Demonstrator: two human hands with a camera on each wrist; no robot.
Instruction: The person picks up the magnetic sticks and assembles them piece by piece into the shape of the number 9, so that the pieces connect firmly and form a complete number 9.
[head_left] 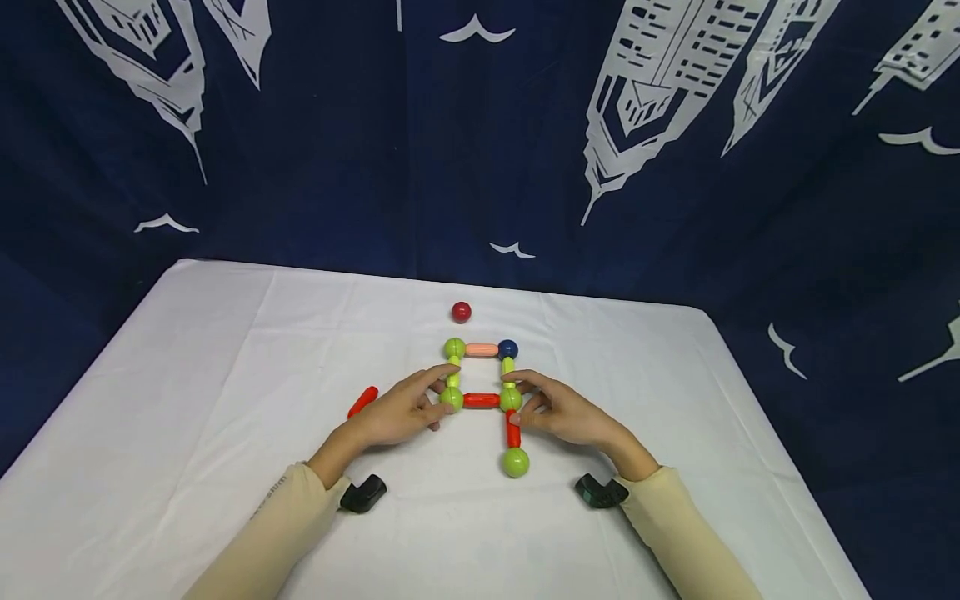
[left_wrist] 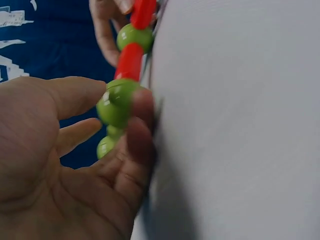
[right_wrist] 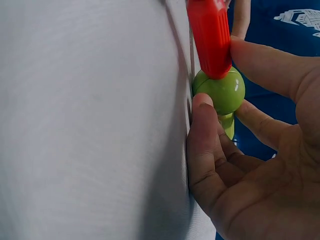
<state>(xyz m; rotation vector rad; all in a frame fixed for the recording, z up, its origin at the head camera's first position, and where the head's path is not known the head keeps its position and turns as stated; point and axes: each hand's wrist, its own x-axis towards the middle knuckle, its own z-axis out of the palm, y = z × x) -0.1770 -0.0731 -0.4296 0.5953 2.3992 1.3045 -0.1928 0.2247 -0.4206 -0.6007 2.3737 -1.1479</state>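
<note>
A flat figure of balls and rods lies on the white cloth. Its square has a green ball (head_left: 454, 348), a peach rod (head_left: 482, 350), a dark blue ball (head_left: 507, 349), two yellow-green side rods and a red rod (head_left: 481, 401) between two lower green balls. From the lower right ball, another red rod (head_left: 513, 432) leads to a green end ball (head_left: 515, 462). My left hand (head_left: 401, 410) pinches the lower left green ball (left_wrist: 117, 102). With curled fingers, my right hand (head_left: 568, 410) holds the lower right green ball (right_wrist: 227, 90), its thumb against the red rod (right_wrist: 210, 37).
A loose red rod (head_left: 363, 402) lies left of my left hand, partly behind it. Beyond the square sits a single red ball (head_left: 461, 312). Black wrist devices show at both cuffs. A dark blue patterned curtain (head_left: 337, 167) hangs behind the white table (head_left: 225, 350).
</note>
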